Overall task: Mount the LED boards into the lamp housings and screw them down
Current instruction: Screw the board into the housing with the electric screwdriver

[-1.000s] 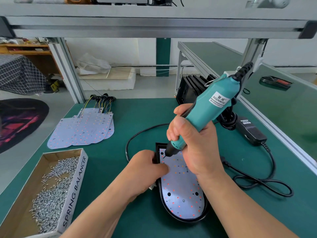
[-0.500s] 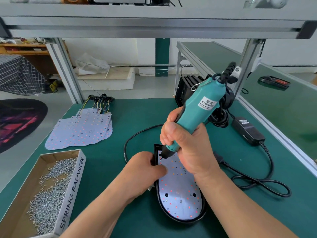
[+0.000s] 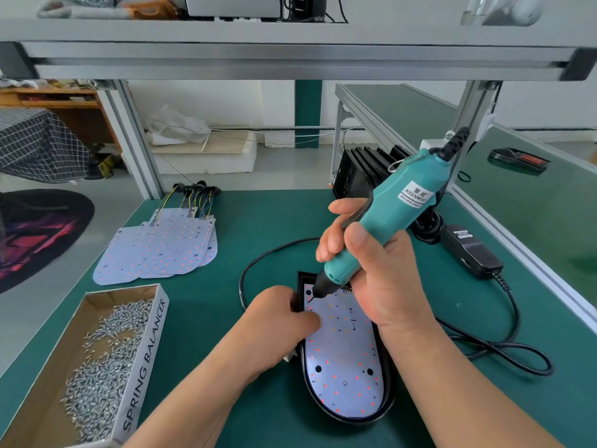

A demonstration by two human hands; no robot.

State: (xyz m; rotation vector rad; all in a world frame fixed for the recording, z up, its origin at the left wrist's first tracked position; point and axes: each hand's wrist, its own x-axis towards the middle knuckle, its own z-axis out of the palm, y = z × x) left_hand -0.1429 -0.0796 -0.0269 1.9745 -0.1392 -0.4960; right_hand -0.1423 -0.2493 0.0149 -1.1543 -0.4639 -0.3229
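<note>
LED board (image 3: 342,370), a thin, flat, pale panel rounded at the near end and dotted with small red and amber emitters, is seated inside the glossy black lamp housing (image 3: 365,421) on the green bench mat (image 3: 258,227). Its left edge is pressed by the curled fingers of the left hand (image 3: 277,318). The teal plastic electric screwdriver (image 3: 387,218) is clasped tightly by the right hand (image 3: 384,279), and its dark bit is set at a hole in the board's far-left corner. Loose silvery screws (image 3: 97,376) are heaped in a cardboard box (image 3: 145,360) at the left, beyond which spare boards (image 3: 158,250) are fanned. Compared with half a second earlier, the screwdriver is leaned further rightward and the bit is brought lower onto the corner; the left hand's placement is unchanged.
</note>
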